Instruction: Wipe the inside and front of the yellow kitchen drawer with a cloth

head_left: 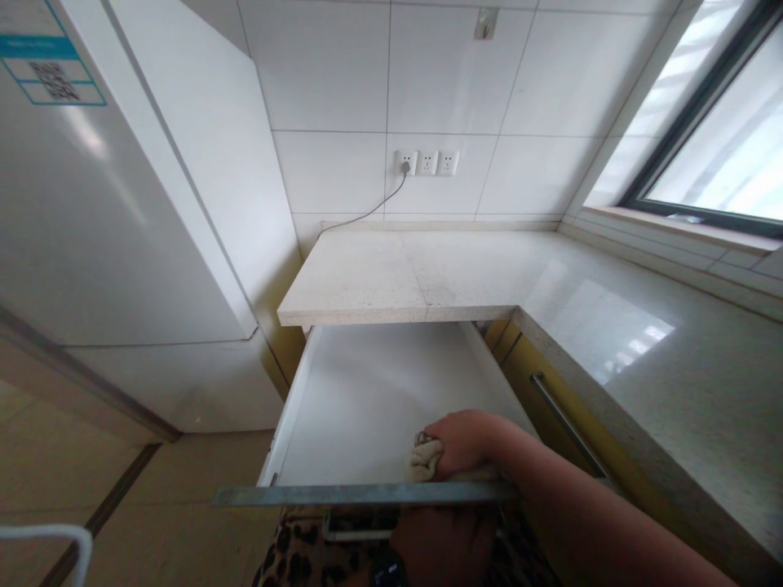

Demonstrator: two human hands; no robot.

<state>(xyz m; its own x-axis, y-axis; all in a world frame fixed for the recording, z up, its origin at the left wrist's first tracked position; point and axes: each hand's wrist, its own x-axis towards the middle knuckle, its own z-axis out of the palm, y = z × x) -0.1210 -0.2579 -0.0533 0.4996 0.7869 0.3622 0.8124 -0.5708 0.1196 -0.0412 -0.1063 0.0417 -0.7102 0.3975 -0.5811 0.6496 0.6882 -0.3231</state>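
Observation:
A white drawer (367,391) stands pulled out below the speckled countertop (391,277), and its inside is bare. My right hand (462,440) is inside it near the front right corner, fingers closed on a crumpled beige cloth (423,458) pressed to the drawer floor. My left hand (444,542), a dark watch on its wrist, is below the drawer's metal front edge (360,494). It is wrapped round the right end of the drawer handle (355,536), with its fingertips hidden.
A white fridge (110,212) stands to the left. The counter turns along the right under a window (722,155). A yellow cabinet front with a bar handle (566,424) is beside the drawer. Wall sockets (426,162) hold one plugged cable. My leopard-print clothing (294,554) shows below.

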